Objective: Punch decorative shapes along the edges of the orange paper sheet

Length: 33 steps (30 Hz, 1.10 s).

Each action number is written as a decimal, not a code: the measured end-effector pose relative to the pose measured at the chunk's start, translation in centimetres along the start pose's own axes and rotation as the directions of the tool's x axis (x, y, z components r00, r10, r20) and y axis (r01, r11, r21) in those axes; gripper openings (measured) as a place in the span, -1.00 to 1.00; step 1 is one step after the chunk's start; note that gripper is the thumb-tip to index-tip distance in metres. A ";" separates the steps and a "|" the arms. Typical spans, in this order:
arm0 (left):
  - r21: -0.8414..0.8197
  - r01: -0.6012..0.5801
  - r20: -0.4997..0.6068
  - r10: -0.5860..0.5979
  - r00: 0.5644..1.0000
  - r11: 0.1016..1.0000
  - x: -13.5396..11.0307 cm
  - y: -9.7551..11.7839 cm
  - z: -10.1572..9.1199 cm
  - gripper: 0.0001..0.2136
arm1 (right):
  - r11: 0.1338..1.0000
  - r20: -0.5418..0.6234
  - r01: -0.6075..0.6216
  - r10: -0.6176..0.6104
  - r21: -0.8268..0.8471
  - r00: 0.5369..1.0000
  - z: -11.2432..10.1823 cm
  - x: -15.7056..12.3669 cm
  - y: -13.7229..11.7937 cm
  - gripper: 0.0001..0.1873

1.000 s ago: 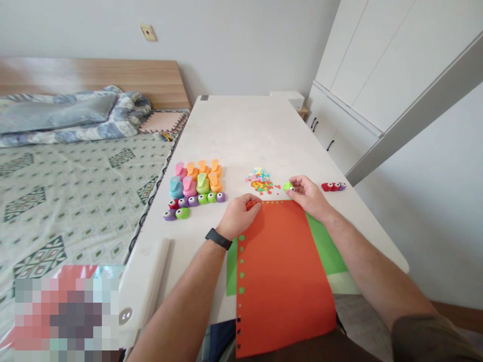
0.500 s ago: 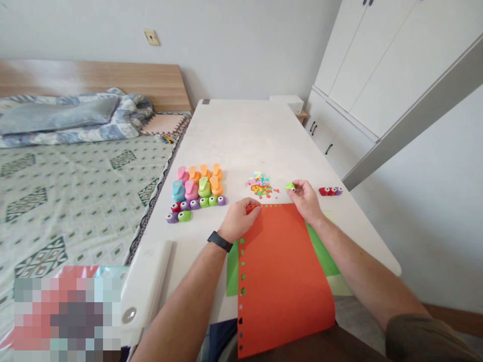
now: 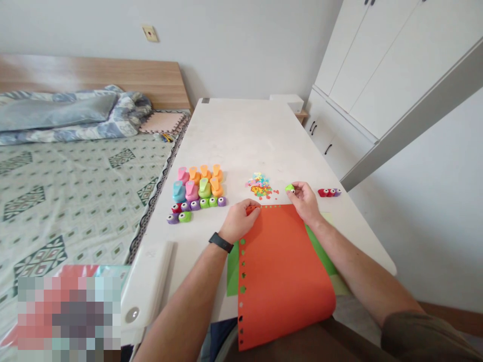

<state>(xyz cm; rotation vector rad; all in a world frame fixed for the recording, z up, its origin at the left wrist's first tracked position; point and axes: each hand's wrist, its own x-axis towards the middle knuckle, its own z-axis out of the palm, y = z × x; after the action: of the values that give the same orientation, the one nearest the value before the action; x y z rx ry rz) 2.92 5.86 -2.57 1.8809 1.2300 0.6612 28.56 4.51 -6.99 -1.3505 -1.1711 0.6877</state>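
Note:
My left hand grips the far left corner of an orange sheet of paper, with fingers and thumb closed on it. Small punched holes run down the sheet's left edge and along part of its far edge; its near end curls over the table edge. In my right hand is a small green craft punch, pinched between thumb and fingers just past the sheet's far right corner. Green paper lies beneath the orange sheet. Colourful paper cut-outs form a pile beyond it.
Several larger craft punches and rows of small punches stand left on the white table. More small punches sit at the right. A white elongated device lies near left, beside a bed.
The view has shifted slightly. Both hands stay almost where they were, the left on the orange sheet and the right holding the green craft punch.

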 end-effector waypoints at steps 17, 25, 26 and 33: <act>-0.014 -0.002 -0.007 0.002 1.000 1.000 0.1 -0.3 0.2 -0.77 | 0.999 0.005 -0.002 0.002 0.045 1.000 -0.1 0.1 0.3 -0.60; -0.023 -0.014 -0.014 0.014 1.000 1.000 0.1 -0.6 0.3 -0.78 | 0.998 -0.001 -0.005 0.005 0.064 1.000 0.0 0.0 0.2 -0.60; -0.019 -0.013 -0.013 0.013 1.000 1.000 0.1 -0.6 0.3 -0.78 | 0.998 -0.002 -0.005 0.006 0.065 1.000 0.0 0.1 0.2 -0.60; 0.002 -0.016 -0.015 0.016 1.000 1.000 0.1 -0.4 0.3 -0.78 | 0.999 0.018 0.000 -0.001 0.052 1.000 -0.1 0.2 0.3 -0.61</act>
<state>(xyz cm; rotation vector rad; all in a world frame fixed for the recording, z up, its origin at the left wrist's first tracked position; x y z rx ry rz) 3.01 5.97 -3.02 1.8924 1.2269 0.6845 28.80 4.73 -7.18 -1.3028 -1.1600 0.7262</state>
